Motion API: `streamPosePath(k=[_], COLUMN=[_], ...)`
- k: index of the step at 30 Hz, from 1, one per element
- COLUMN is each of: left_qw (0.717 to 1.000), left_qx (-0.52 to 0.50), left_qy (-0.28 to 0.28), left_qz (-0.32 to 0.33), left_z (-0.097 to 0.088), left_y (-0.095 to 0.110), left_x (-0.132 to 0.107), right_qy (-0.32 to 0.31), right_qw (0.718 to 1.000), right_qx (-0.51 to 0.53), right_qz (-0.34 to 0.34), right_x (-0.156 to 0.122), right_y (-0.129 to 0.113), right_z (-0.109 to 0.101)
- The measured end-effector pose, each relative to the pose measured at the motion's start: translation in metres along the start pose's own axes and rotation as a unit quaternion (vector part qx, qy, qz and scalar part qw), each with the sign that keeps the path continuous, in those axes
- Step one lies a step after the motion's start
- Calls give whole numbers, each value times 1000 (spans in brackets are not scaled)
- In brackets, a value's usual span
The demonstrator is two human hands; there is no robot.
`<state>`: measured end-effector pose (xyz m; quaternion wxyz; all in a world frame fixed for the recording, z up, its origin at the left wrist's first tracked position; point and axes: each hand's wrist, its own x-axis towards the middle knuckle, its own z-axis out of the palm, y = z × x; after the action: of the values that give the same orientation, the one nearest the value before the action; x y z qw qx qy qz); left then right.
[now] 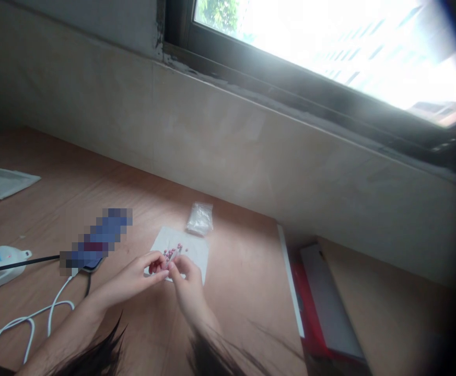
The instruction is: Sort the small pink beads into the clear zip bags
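A white sheet [200,250], perhaps paper or tissue, lies on the table with several small pink bead-like pieces [179,246] on it. Over its near part, my left hand [147,269] has its fingers curled and its thumb tip close to my other hand. Beside it, my right hand [186,274] pinches with thumb and forefinger. The two hands nearly meet at the fingertips. Whatever lies between the fingers is too small to make out. Just behind the sheet rests a clear plastic packet [200,219].
Left of my hands lies a phone [96,243], its screen blurred out, with a white cable [55,303] attached. A white power strip [4,261] and a pale flat packet [8,183] are farther left. The wooden table [251,271] ends at right near a red item [308,308]. A wall stands behind.
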<state>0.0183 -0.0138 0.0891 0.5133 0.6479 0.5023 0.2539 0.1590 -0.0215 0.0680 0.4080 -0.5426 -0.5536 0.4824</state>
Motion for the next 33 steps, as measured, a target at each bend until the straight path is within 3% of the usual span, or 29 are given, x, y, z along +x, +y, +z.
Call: streamPosePath(k=[8, 15, 22, 26, 30, 33], left_qw=[999, 996, 993, 989, 998, 999], left_qx=[37, 38, 93, 113, 47, -25], left_qy=[10, 76, 50, 16, 20, 25], left_qz=[13, 24, 57, 96, 41, -14], left_z=[4, -1, 8, 3, -5, -7], left_y=[0, -1, 17, 23, 12, -4], left_x=[0, 1, -1, 1, 5, 8], right_qy=[-2, 105, 17, 55, 82, 33], right_qw=[1000, 991, 999, 994, 981, 970], right_qx=[-31, -65, 22, 74, 144, 214], right_qz=[-3, 46, 35, 65, 96, 110], right_x=[-8, -9, -8, -2, 4, 5], right_y=[-10, -1, 8, 20, 22, 17], right_z=[0, -5, 1, 1, -11, -17])
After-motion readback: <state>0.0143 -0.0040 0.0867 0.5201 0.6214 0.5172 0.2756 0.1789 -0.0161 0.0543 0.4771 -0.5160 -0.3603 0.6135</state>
